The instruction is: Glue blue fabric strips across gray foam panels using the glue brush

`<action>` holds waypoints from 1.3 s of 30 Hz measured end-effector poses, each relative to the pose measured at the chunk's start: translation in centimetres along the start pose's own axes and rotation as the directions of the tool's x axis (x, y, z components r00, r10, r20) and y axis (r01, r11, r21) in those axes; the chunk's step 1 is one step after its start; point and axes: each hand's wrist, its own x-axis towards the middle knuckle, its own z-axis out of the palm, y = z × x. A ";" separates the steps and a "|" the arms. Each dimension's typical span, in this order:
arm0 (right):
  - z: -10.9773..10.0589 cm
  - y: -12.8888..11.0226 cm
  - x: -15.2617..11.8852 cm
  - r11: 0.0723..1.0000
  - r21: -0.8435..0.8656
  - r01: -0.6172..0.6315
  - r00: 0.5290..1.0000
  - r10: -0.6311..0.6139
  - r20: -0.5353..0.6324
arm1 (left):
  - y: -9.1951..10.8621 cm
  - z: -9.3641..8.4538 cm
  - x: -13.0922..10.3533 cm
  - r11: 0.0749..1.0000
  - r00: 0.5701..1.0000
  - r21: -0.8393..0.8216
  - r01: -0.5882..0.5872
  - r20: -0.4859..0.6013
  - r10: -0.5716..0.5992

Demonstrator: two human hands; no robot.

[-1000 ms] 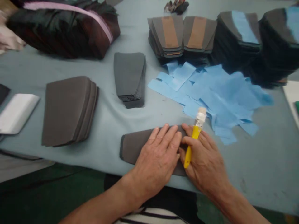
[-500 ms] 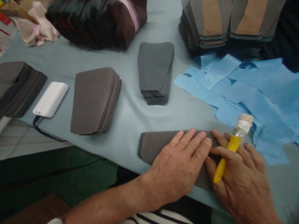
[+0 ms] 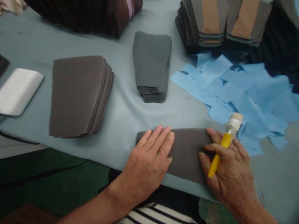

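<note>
Brush [image 3: 220, 154] in the right hand [image 3: 230, 168], dark panel [image 3: 187, 149] under the left hand [image 3: 149, 155]: so the head view, the only one, shows the work. The panel lies flat on the blue-grey table [image 3: 123, 115], near its front edge; the left hand is laid flat over its left part, fingers straight and close together, gripping nothing, while the right hand is half curled, the brush's yellow handle tucked across its fingers, with thumb and fingertips at the panel's right end. The likeliest mishap, I judge, is the bristle end marking the blue strips [image 3: 247, 96] just beside it (whether it is wet I cannot tell), and a turn of the right wrist would be enough to cause it. Uneven pressure from the left palm could also skew the panel, or a pull toward the body could drag it over the table's edge. Counted: two hands, one brush, one panel visible beneath them, one brown stack [image 3: 76, 93], one grey stack [image 3: 151, 60], two piles [image 3: 199, 23] topped with tan strips [image 3: 211, 17], one dark bundle [image 3: 81, 14], one white box-like object [image 3: 21, 90]; the blue strips overlap too much to count
</note>
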 end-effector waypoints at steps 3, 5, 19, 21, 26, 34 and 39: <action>-0.1 -0.1 0.1 1.000 0.005 -0.012 1.000 0.012 0.011 | -0.4 0.0 -0.6 0.999 0.999 0.024 0.025 -0.026 -0.025; -0.1 -0.1 0.1 1.000 0.004 -0.025 1.000 0.025 0.017 | -0.7 0.1 -0.9 0.999 0.999 0.038 0.033 -0.034 -0.032; 0.2 0.2 -0.2 1.000 0.004 0.005 1.000 -0.005 -0.004 | 2.2 -0.5 -1.1 0.994 0.996 0.061 0.088 -0.028 -0.086; 0.3 0.3 -0.2 1.000 0.012 0.020 1.000 -0.019 -0.013 | 3.6 -0.2 -1.2 0.999 0.999 0.022 0.031 -0.014 -0.030; 0.3 0.6 -0.5 0.999 0.008 0.033 0.999 -0.033 -0.021 | 5.1 1.0 -1.5 0.998 0.999 -0.023 -0.051 0.010 0.051; -0.3 1.1 -0.4 0.998 0.066 0.013 1.000 -0.014 0.002 | 5.1 1.7 -1.9 0.998 0.999 -0.041 -0.049 0.001 0.050; -3.0 0.4 -0.6 0.945 0.273 -0.180 0.982 0.190 -0.011 | 5.2 1.8 -1.8 0.998 0.999 -0.044 -0.043 0.010 0.043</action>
